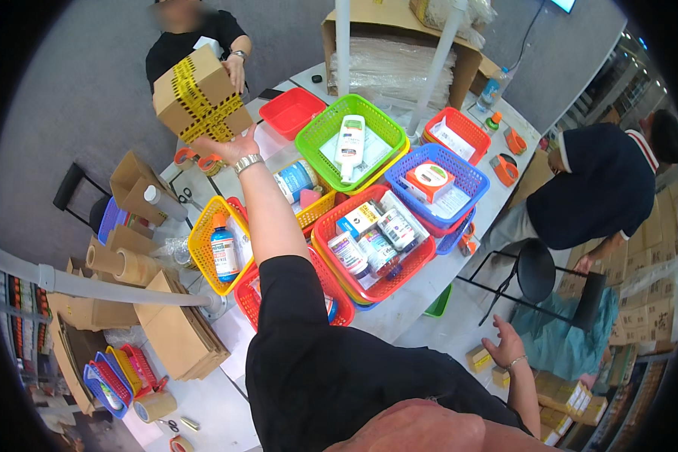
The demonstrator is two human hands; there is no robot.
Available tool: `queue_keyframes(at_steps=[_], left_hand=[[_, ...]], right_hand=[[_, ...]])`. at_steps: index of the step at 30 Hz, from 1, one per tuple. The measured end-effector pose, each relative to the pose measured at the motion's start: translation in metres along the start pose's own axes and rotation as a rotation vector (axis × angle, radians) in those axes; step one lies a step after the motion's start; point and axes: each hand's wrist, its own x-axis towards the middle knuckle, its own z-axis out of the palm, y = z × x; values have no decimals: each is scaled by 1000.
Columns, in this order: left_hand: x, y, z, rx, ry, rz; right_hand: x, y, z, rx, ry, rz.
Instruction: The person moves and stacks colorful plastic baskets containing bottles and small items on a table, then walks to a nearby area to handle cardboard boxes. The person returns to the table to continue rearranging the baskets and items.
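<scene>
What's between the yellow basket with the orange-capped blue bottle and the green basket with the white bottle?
Head view: the person's left forearm crosses there; beyond it sits another yellow basket holding a blue-labelled container.

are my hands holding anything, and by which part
Left hand: at the lower edge of the taped box, perhaps only touching; right hand: nothing.

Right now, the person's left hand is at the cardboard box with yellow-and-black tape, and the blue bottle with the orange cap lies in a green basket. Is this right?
Not entirely: the head view shows the blue bottle with the orange cap in a yellow basket. The left hand is indeed at the taped cardboard box.
</scene>
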Motion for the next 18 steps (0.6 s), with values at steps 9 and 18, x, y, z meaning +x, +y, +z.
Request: queue_keyframes(at_steps=[9,18], left_hand=[[10,13,-25,232,-31,377],[-59,-13,26,492,-36,256]], right_hand=[[-28,46,16,-150,-17,138],[-53,72,4,43,-11,149]])
